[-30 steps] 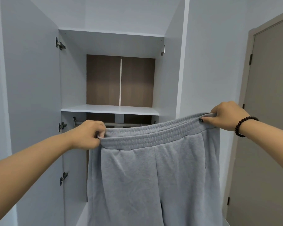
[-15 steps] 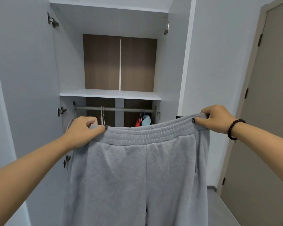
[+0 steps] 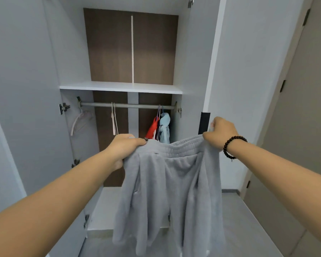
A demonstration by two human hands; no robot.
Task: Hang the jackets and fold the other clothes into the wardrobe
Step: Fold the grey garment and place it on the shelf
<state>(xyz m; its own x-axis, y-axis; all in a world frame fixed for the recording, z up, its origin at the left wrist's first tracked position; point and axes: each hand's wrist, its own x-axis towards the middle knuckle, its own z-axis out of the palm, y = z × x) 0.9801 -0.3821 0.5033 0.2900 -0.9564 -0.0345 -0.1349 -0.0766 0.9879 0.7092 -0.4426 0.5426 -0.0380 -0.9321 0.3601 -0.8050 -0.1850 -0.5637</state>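
Grey sweatpants hang in front of the open wardrobe, held up by the waistband. My left hand grips the waistband's left end and my right hand, with a dark bead bracelet on the wrist, grips its right end. The waistband sags between them and the legs bunch and hang down to the floor level. Behind the pants, a red jacket and a light blue jacket hang at the right end of the metal rail.
A white shelf spans the wardrobe above the rail. Empty hangers hang on the rail, one more at its left end. The wardrobe's white floor lies below. Open door at left, room door at right.
My hands have come closer together and lower, so the waistband slackened and the pants bunched. The view tilted down, showing the rail, the hung jackets and the wardrobe floor.
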